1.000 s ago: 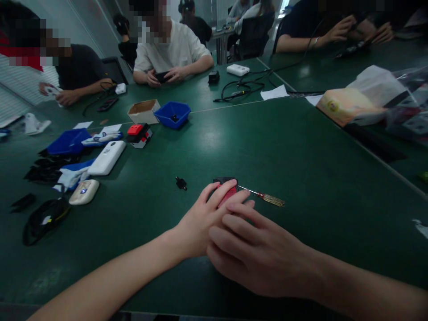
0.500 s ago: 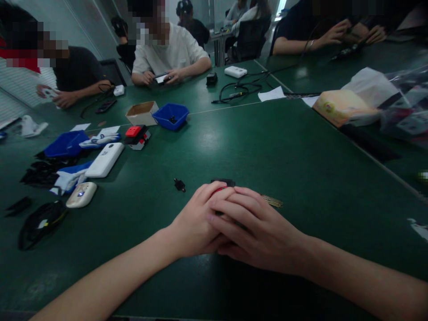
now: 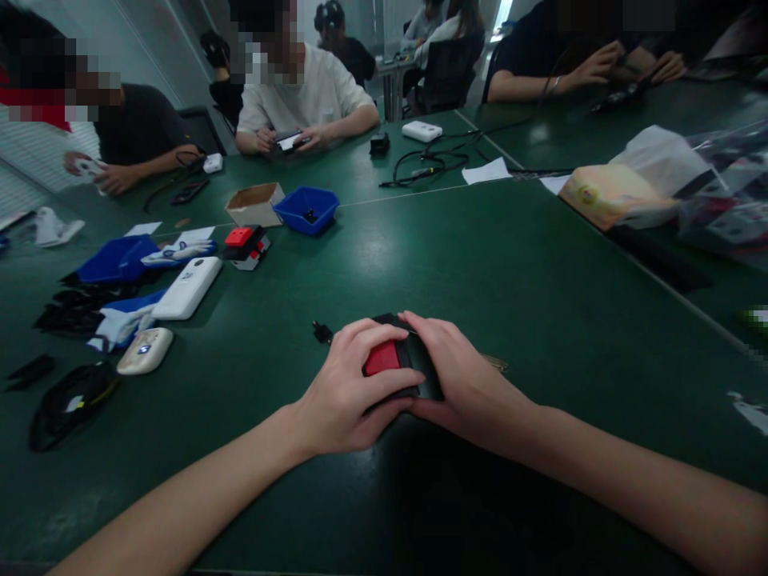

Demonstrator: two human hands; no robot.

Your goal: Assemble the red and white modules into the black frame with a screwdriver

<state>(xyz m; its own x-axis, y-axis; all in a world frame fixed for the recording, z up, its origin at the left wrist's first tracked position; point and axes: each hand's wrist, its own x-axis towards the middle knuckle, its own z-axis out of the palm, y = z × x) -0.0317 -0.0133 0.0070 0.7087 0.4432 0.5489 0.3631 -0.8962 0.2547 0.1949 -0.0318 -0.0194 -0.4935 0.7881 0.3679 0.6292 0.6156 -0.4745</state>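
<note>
Between my hands at the front of the table is a red and black block (image 3: 382,358), its red top partly covered by fingers. My left hand (image 3: 345,392) wraps over it from the left, fingers across the top and thumb low on the near side. From the right, my right hand (image 3: 462,376) curves around the block, fingertips at its far edge and thumb at its near edge. A small black part (image 3: 322,331) lies just beyond my left hand. Thin gold-coloured pins (image 3: 495,363) show partly behind my right hand.
A similar red, black and white block (image 3: 247,246) stands left of centre, near a blue bin (image 3: 307,211) and a cardboard box (image 3: 255,206). At left lie gloves (image 3: 129,316), a white device (image 3: 188,288) and a coiled cable (image 3: 72,404). Co-workers sit across the table.
My right hand has drawn back from over my left hand to the block's right side. The red top, mostly covered before, now shows between my fingers.
</note>
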